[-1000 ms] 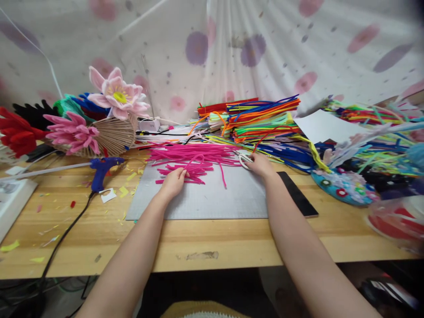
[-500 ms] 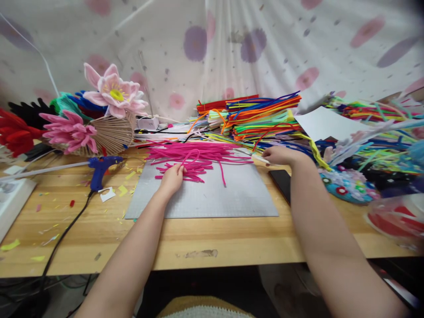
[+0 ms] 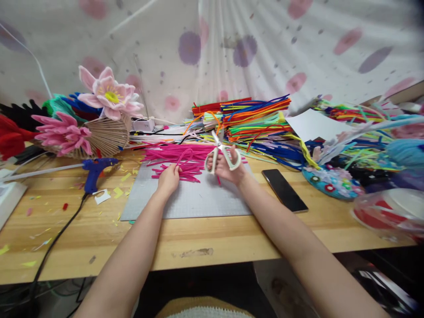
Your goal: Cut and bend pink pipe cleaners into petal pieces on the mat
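Note:
Pink fuzzy stems (image 3: 195, 152) lie in a long bundle across the back of the grey cutting mat (image 3: 195, 201), with shorter pink pieces (image 3: 159, 171) in front. My left hand (image 3: 169, 178) is closed on a bent pink stem (image 3: 185, 154), whose loop stands above the fingers. White-handled scissors (image 3: 222, 154) are in my right hand (image 3: 228, 167), over the right part of the mat. Their handles are spread and the blades point up and away; whether the blades are parted is hard to tell.
A black phone (image 3: 285, 190) lies right of the mat. At left are a blue glue gun (image 3: 96, 170), paper scraps and fuzzy flowers (image 3: 111, 95). Colored stem bundles (image 3: 255, 115) line the back. A flowered blue piece (image 3: 331, 182) and a clear container (image 3: 387, 212) are at right.
My right hand has moved left from beside the mat to above it, bringing the scissors up. My left hand still holds the bent stem. The view has shifted slightly.

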Available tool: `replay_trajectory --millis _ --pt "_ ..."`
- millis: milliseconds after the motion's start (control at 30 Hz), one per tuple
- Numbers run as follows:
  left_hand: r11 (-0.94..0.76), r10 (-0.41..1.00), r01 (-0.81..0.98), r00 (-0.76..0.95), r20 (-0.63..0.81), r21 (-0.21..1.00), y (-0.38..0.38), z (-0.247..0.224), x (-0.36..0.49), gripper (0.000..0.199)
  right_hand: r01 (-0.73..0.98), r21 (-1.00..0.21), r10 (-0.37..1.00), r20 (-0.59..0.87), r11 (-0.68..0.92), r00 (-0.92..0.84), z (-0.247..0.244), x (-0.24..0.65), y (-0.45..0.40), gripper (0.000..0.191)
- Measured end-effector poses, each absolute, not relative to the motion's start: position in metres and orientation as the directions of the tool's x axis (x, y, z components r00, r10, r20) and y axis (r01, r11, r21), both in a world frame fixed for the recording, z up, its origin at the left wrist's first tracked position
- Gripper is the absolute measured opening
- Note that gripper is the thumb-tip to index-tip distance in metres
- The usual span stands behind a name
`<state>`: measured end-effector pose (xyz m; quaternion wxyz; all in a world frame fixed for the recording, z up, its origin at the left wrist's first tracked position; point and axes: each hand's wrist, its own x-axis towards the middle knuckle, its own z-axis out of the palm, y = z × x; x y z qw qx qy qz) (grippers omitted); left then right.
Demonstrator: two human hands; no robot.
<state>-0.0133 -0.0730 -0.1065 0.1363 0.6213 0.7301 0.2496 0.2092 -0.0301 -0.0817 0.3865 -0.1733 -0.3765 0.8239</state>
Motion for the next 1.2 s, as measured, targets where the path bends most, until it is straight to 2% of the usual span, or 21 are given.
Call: replay_trajectory --millis 67,133,300,600,1200 --pt "0.100 0.978 0.843 -0.181 0.103 0.529 -0.072 -0.107 -0.015 0.031 -0.433 -0.689 0.640 -0.059 -0.581 -0.766 -0.091 0.190 -0.037 0.073" --pt "0.098 0.978 0.844 -0.181 0.107 0.527 -0.071 -0.107 -0.016 0.031 -0.363 -0.645 0.536 -0.086 -0.672 -0.840 -0.097 0.182 -0.041 0.079" --pt "0.081 0.975 0.843 -0.178 0.133 0.532 -0.070 -0.108 -0.014 0.033 -0.271 -0.605 0.423 -0.121 -0.749 -0.898 -0.105 0.182 -0.039 0.087" --pt "-0.025 0.987 0.882 -0.053 0.151 0.470 -0.078 -0.107 0.008 0.029 -0.385 -0.545 0.504 -0.081 -0.745 -0.860 -0.101 0.186 -0.034 0.084" --pt "-0.026 0.990 0.927 -0.029 0.140 0.375 -0.079 -0.108 0.009 0.032 -0.418 -0.552 0.539 -0.068 -0.722 -0.840 -0.102 0.187 -0.033 0.084"
